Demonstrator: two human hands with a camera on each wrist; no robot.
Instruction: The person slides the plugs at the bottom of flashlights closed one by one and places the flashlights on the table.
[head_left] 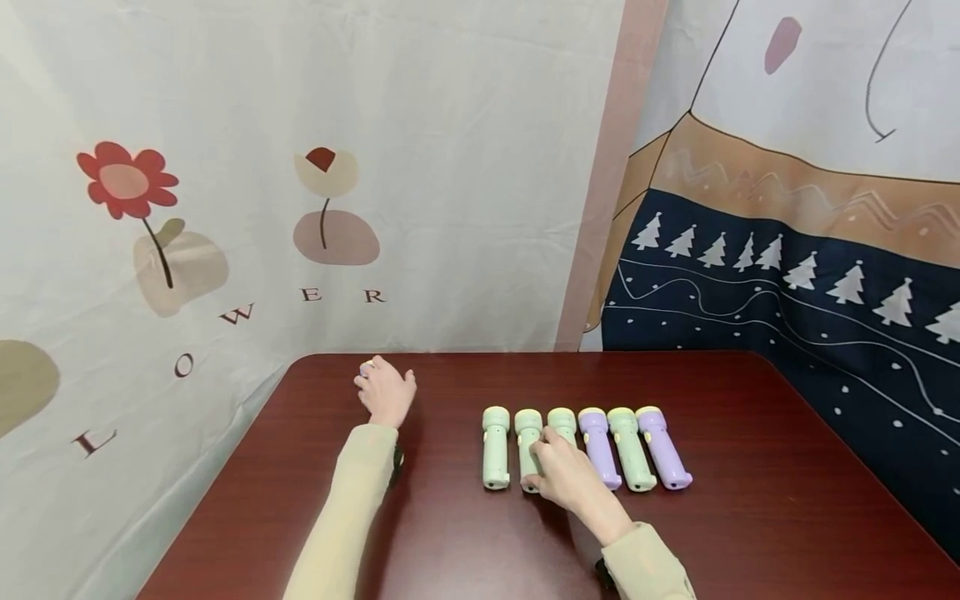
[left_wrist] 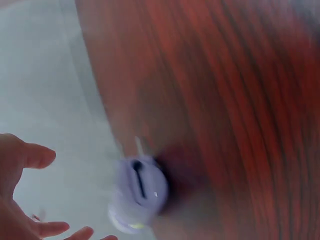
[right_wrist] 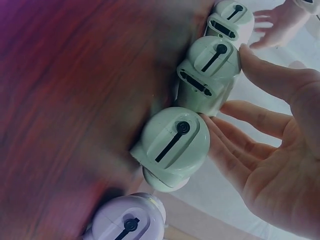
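Observation:
At the far left of the table, my left hand [head_left: 386,393] hovers beside a purple flashlight [left_wrist: 145,187], thumb and fingers spread. Most of that flashlight is hidden by the hand in the head view; a gap shows between them in the left wrist view. My right hand [head_left: 568,477] straddles the second flashlight from the left in a row, a pale green flashlight [right_wrist: 212,62]. Its thumb touches one side near the tail end, and its fingers lie along the other side. Another green flashlight [right_wrist: 175,145] lies right by those fingers, partly covered in the head view.
Left of the right hand lies one green flashlight [head_left: 495,450]. To its right are a purple flashlight [head_left: 600,450], a green flashlight [head_left: 632,450] and another purple flashlight [head_left: 663,450]. The dark red table [head_left: 465,542] ends at a printed curtain [head_left: 465,208].

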